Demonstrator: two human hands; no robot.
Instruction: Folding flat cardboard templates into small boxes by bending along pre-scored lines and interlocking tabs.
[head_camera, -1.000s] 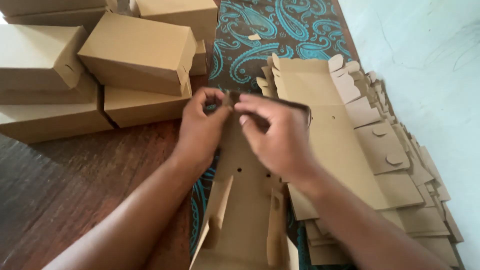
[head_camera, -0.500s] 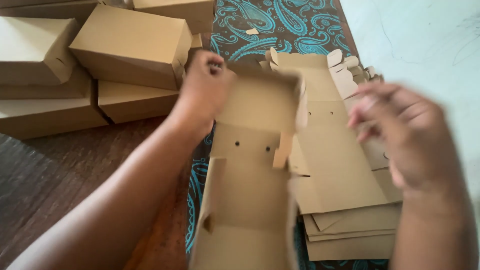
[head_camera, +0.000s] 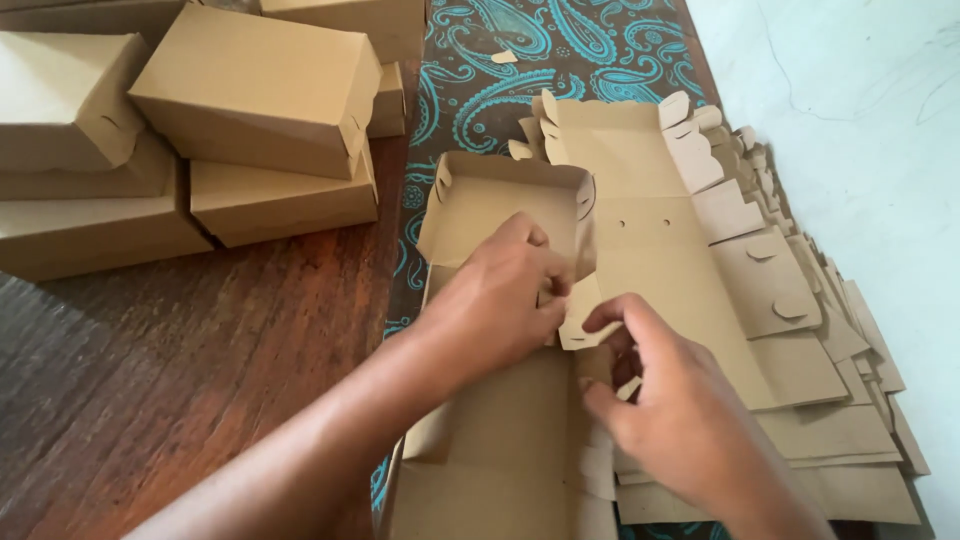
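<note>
Nearest to us, our right hand and left hand meet over a half-folded brown cardboard box that lies open on the dark wooden desk, its long floor running from the bottom edge of the view up to a raised end wall. The left fingers are curled narrow and press on the box's right side wall, while the right fingers pinch a small pale cardboard flap at that same wall, just touching the left hand. The box is plain kraft brown, unprinted, with low upright sides and a rounded slot in the far corner. Just beside it on the right lies a fanned stack of flat die-cut cardboard blanks, too many and too overlapped to count, the top one showing two small punched holes. Under the blanks and the box runs a dark cloth with a turquoise paisley pattern. Farther off on the left we count six finished closed brown cardboard boxes, piled two high, some cut off by the edge of the view. A pale floor lies to the right.
</note>
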